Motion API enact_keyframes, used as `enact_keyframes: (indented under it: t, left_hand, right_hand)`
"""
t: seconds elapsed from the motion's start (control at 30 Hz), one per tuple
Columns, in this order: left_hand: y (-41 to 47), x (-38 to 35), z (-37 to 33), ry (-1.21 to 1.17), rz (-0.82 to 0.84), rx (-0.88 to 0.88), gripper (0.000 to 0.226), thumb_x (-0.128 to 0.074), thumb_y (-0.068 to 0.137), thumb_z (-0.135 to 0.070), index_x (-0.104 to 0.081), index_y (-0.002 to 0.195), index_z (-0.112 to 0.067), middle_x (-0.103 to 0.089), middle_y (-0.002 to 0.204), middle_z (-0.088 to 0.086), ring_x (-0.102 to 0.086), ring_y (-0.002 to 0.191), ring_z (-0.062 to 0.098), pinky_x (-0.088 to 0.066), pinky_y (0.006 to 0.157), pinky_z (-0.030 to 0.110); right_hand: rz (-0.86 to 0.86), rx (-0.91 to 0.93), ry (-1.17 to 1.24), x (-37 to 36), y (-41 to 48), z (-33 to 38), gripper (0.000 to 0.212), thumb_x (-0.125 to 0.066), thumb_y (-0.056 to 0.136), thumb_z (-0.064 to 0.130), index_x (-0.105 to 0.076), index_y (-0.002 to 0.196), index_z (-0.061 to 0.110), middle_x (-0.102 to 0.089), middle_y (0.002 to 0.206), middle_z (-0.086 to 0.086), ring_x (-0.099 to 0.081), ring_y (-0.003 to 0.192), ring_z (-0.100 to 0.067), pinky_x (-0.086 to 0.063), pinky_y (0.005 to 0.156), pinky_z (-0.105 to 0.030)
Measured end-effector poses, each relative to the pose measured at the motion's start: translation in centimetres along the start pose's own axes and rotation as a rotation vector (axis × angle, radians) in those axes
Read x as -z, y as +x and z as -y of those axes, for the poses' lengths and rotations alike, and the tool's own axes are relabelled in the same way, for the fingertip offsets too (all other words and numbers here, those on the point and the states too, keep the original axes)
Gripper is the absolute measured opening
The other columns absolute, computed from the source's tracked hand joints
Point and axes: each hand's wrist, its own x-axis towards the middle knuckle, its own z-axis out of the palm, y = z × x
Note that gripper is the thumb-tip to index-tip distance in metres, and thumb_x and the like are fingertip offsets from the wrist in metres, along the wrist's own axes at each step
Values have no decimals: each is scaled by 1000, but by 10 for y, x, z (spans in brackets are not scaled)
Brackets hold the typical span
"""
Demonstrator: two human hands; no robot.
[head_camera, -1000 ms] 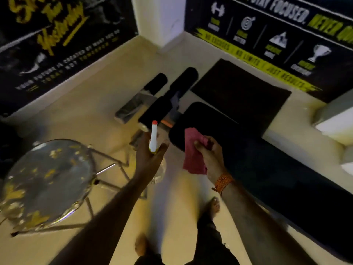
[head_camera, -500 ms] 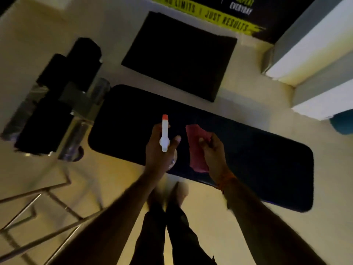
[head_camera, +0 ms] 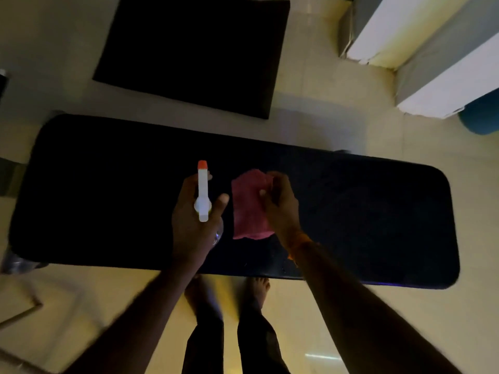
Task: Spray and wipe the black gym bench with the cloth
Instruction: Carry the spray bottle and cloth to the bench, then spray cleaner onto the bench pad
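Note:
The black gym bench (head_camera: 108, 198) stretches across the head view from left to right, directly below me. Over its middle, my left hand (head_camera: 193, 228) grips a clear spray bottle (head_camera: 202, 190) with a white head and an orange nozzle tip that points away from me. Just to the right, my right hand (head_camera: 280, 209) pinches a pink cloth (head_camera: 249, 206), which hangs loosely above the bench pad. An orange band circles my right wrist. Whether the cloth touches the pad is unclear in the dim light.
A black floor mat (head_camera: 194, 52) lies beyond the bench. White and grey blocks (head_camera: 421, 49) stand at the upper right, with a blue round object (head_camera: 483, 114) beside them. My bare feet (head_camera: 256, 287) stand on the tiled floor at the bench's near edge.
My view has swung right and down from the bench's roller end to its long pad. Both hands, still holding bottle and cloth, have come over the middle of the bench.

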Motion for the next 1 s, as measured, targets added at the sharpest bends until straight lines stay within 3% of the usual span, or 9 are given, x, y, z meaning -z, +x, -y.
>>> enact_keyframes:
  t: [0.1,0.23,0.3,0.37,0.53,0.63,0.73,0.87,1.0]
  left_hand:
    - [-3,-11,16,18,-1,-9,50,-65,97,-34,-40,139,-46,-57,115,-26,-54,106,-19,-38,89,1]
    - [-7,-18,35,37,30,45,51,-65,94,-41,-51,137,-16,-61,124,1,-52,117,-9,-37,97,6]
    - [-8,-18,37,33,43,60,51,-66,94,-40,-54,133,-9,-61,121,3,-53,114,-6,-38,95,7]
    - [-9,-17,36,45,45,50,48,-65,93,-42,-52,132,-16,-60,120,2,-53,113,-6,-37,95,7]
    - [-9,-13,34,47,10,73,46,-69,93,-32,-48,134,-26,-60,120,2,-55,115,6,-42,96,12]
    - [-11,-3,37,23,-18,101,47,-68,92,-34,-52,135,-25,-60,125,-4,-54,117,-5,-42,96,12]
    - [-15,15,47,3,-72,119,53,-63,89,-51,-55,133,-24,-58,124,-21,-53,114,-12,-38,92,6]
    - [-14,50,57,-23,-210,159,47,-60,88,-68,-45,131,-58,-49,123,-49,-48,117,-24,-36,95,0]
    - [-8,90,93,-31,-337,191,36,-66,90,-53,-57,121,-37,-62,108,-31,-59,101,-12,-50,84,13]
  right_hand:
    - [58,-9,-267,-3,21,-33,65,-60,91,1,-46,151,23,-59,136,-3,-59,117,-21,-48,92,-26]
    - [22,93,-471,-9,17,-63,30,-56,104,30,-60,134,34,-57,130,23,-57,119,-27,-48,87,-20]
    - [63,195,-660,-8,11,-74,53,-56,101,17,-48,152,31,-42,157,-1,-43,134,-33,-45,104,-40]
    - [98,147,-825,-10,8,-74,66,-55,102,20,-30,162,32,-19,170,-12,-29,148,-37,-34,114,-54]
    - [106,84,-912,-12,4,-66,65,-44,106,43,-16,164,37,11,174,-12,0,161,-37,-13,124,-65]
    - [112,82,-955,-15,4,-54,70,-39,106,49,-6,166,34,16,173,-12,12,160,-35,3,124,-67]
    - [206,205,-1028,-34,5,-34,74,-35,108,48,3,167,25,14,173,-15,11,161,-35,-4,127,-66]
    - [389,340,-961,-88,12,4,75,-42,107,44,-2,167,23,14,174,-8,9,162,-28,-12,129,-56]
    - [513,491,-976,-162,24,41,77,-46,107,43,-3,167,22,12,174,-7,8,162,-26,-8,130,-54]
